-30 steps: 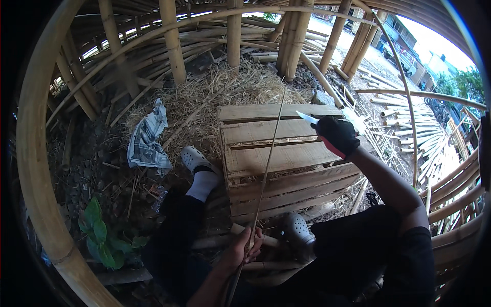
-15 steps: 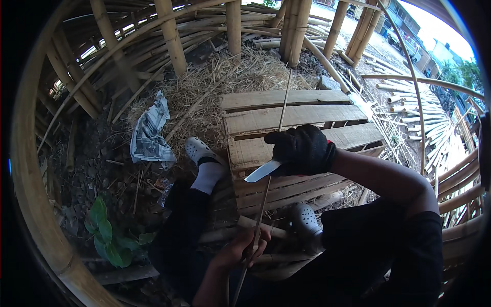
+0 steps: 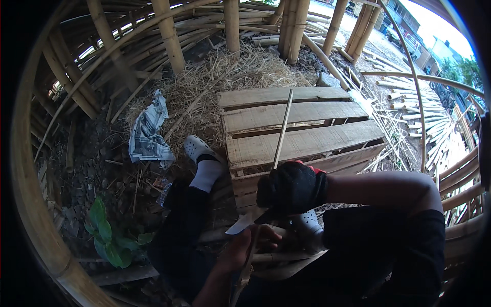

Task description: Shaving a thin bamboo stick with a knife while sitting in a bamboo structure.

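Note:
A thin bamboo strip [image 3: 283, 130] runs from over the wooden crate down toward my lap. My left hand [image 3: 244, 252], bare, is closed around its lower part. My right hand [image 3: 292, 189], in a black glove with a red edge at the wrist, grips a knife against the strip just above my left hand. The knife's pale blade [image 3: 241, 223] points to the left, close to my left thumb. The glove hides the knife's handle and the stretch of strip behind it. Below my left hand the strip looks rough and frayed.
A slatted wooden crate [image 3: 307, 134] stands ahead, between my feet in light clogs [image 3: 198, 148]. Crumpled newspaper [image 3: 149, 130] and dry straw [image 3: 245, 69] lie on the ground. A leafy plant [image 3: 105, 230] grows at left. Bamboo posts [image 3: 294, 30] and piled poles [image 3: 409, 102] surround the spot.
My right hand has drawn the knife down along the strip, from over the crate to just above my left hand. The strip's upper end now sits lower, and my left hand's fingers have loosened somewhat.

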Available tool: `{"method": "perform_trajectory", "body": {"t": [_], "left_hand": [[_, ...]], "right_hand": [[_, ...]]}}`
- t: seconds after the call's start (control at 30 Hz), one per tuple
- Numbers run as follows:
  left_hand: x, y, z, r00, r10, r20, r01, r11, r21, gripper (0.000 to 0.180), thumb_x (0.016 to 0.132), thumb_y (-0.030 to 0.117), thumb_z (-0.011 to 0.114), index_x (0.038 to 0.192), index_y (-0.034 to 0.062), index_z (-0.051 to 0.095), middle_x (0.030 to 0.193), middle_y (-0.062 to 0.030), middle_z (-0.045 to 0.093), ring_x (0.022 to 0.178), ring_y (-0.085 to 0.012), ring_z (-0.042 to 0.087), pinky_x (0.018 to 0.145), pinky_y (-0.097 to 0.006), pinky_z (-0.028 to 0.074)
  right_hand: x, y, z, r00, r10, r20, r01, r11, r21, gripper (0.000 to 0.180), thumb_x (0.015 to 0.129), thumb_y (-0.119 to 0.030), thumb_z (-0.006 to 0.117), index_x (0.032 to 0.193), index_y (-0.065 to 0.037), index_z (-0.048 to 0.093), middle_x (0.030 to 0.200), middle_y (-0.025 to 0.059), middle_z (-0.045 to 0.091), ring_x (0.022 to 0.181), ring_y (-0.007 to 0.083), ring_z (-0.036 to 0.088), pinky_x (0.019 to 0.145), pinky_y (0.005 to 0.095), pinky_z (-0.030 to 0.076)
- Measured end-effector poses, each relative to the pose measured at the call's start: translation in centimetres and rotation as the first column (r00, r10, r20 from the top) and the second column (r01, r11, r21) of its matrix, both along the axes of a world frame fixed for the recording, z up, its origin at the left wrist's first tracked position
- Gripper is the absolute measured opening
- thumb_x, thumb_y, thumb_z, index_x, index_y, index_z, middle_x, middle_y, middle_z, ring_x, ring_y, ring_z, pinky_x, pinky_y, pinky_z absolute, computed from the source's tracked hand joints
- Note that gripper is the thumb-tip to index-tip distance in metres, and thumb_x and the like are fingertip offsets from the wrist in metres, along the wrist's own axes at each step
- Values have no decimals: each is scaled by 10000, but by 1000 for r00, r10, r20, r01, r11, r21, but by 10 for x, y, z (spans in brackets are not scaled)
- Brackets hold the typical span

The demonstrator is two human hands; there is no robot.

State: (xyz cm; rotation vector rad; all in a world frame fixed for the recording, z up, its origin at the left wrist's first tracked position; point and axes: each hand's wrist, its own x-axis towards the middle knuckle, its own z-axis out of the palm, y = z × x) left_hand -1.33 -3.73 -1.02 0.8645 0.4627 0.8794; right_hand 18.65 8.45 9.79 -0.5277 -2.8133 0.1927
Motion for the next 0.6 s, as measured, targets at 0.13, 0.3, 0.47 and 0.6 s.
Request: {"method": "perform_trajectory", "body": {"t": [0.13,0.3,0.47,0.6], "left_hand": [[-9,-2,4,990,-140,35,141,886,-441,475,1023,523,334,996,105,556,697,-41,551,544,-133,537,518,-271,444],[-6,0,5,996,52,-72,-81,862,-501,450,1006,553,377,842,145,473,514,56,330,372,-43,291,369,-226,238],[-5,4,5,985,-9,-175,-82,858,-508,485,1001,573,382,862,118,476,521,45,317,378,-63,276,363,-233,225],[-4,4,3,985,-13,-169,-84,829,-553,500,992,603,368,815,140,430,516,50,288,374,-58,267,357,-230,210]], "right_hand": [[-1,-4,0,994,-73,-76,58,980,-188,361,792,-501,724,879,-159,651,805,39,602,655,249,629,542,381,492],[4,-4,17,990,-139,-35,143,983,117,407,831,-547,662,831,-140,678,758,53,633,638,255,654,529,383,501],[5,1,2,896,-345,280,360,933,-2,430,851,-583,609,801,-162,685,710,44,640,613,257,656,502,397,492],[5,4,-4,860,-360,361,392,920,-17,437,868,-594,572,805,-177,684,695,41,644,623,264,666,503,410,507]]}}
